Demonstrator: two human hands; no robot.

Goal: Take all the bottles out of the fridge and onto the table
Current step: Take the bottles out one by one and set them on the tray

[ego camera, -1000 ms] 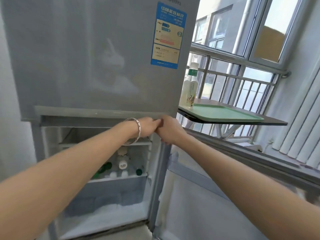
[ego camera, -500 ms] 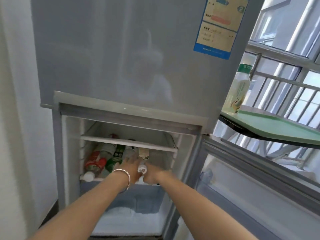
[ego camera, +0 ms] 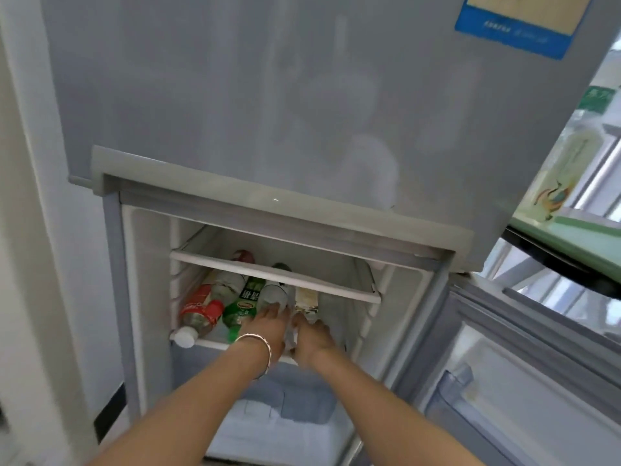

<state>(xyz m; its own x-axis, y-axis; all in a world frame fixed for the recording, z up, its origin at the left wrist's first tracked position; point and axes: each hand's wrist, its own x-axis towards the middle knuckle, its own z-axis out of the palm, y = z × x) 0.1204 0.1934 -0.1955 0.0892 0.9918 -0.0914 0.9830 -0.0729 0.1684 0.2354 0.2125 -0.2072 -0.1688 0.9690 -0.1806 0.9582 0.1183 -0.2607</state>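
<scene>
Hands (ego camera: 268,326) (ego camera: 314,338) met mid-frame on shelf (ego camera: 235,344); bottles (ego camera: 304,302) lay lengthwise, caps toward them; each grip's closure unclear.

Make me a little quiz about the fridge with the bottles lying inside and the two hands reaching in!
1. True or false: the clear plastic bottle with the red label stands upright on the white fridge shelf.
2. Which hand wears the thin silver bracelet? A) left hand B) right hand
3. Fill in: the bottle with the green label lies just to the ___ of the red-labelled one, as seen in the picture.

Key
1. False: it lies on its side, its white cap toward the front.
2. A
3. right
</scene>
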